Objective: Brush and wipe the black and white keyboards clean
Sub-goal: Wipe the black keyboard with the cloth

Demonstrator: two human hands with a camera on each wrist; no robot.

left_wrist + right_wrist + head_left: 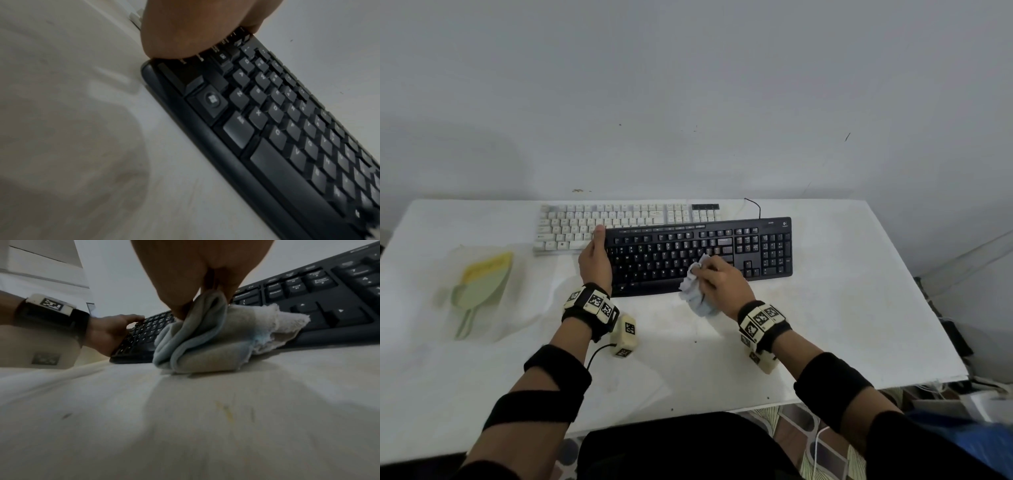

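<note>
White worktop [825, 308] — carries all items. Black keyboard [739, 246] at centre, overlapping near edge of white keyboard [571, 222] behind-left. Green-yellow brush [479, 287] in clear bag, far left. Right hand [722, 281] clutches crumpled grey cloth [697, 291] on black keys. Left hand [595, 260] — fingers extended, steadies black keyboard's left end.

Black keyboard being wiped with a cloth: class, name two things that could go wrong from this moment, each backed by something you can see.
1. The cloth has a frayed edge; its loose fibres might snag on the black keyboard keys or shed lint between them.
2. The black keyboard overlaps the white keyboard, steadied only at its end by the left hand; a firm stroke by the right hand could shift it.
</note>
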